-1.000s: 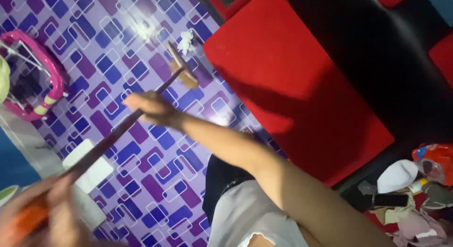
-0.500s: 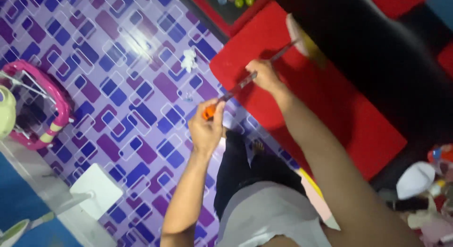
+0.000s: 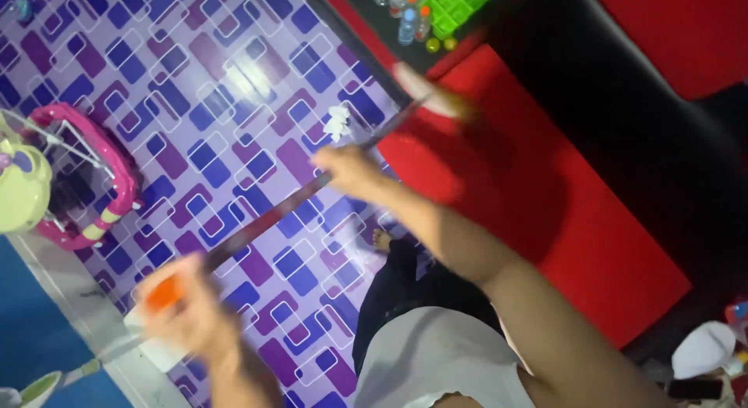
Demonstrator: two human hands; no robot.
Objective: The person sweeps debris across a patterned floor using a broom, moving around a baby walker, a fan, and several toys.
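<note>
I hold a long-handled broom [image 3: 269, 217] with both hands. My left hand [image 3: 187, 314] grips the orange end of the handle at the lower left, blurred by motion. My right hand [image 3: 347, 168] grips the dark handle further up. The pale broom head [image 3: 432, 96] rests at the edge of the red mat [image 3: 545, 190]. A crumpled white scrap [image 3: 337, 121] lies on the purple patterned floor [image 3: 218, 81], just left of the handle.
A pink and green baby walker [image 3: 54, 182] stands at the left. A white block [image 3: 160, 349] sits by the lower left wall. Bottles and a green crate [image 3: 436, 10] stand at the top. Clutter [image 3: 713, 353] lies at the lower right. My bare foot [image 3: 382, 238] stands on the floor.
The broom swung from the floor onto the red mat, then back to the mat's edge. My left hand pulled the orange handle end down and left.
</note>
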